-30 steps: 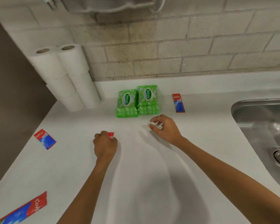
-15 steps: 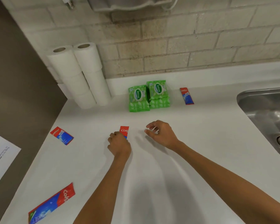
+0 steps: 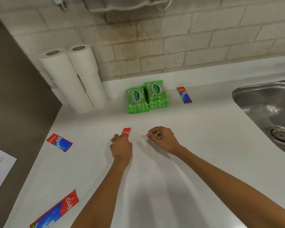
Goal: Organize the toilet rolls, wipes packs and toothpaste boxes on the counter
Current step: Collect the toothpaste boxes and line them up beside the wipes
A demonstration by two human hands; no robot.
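What the left hand (image 3: 121, 148) grips: red cardboard toothpaste box (image 3: 126, 131).
Right hand (image 3: 163, 139): loosely curled, empty, alongside.
Ahead: green plastic wipes packs (image 3: 136, 99), stacked white toilet rolls (image 3: 76, 78).

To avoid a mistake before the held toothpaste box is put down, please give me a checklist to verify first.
1. Left hand grips the held toothpaste box: ok.
2. Right hand holds nothing: ok.
3. Bare counter beside the box by the wall: ok.
4. Toilet rolls and wipes packs already stacked by the wall: ok.
5. All boxes gathered: not ok; small box and large box lie apart at the left.
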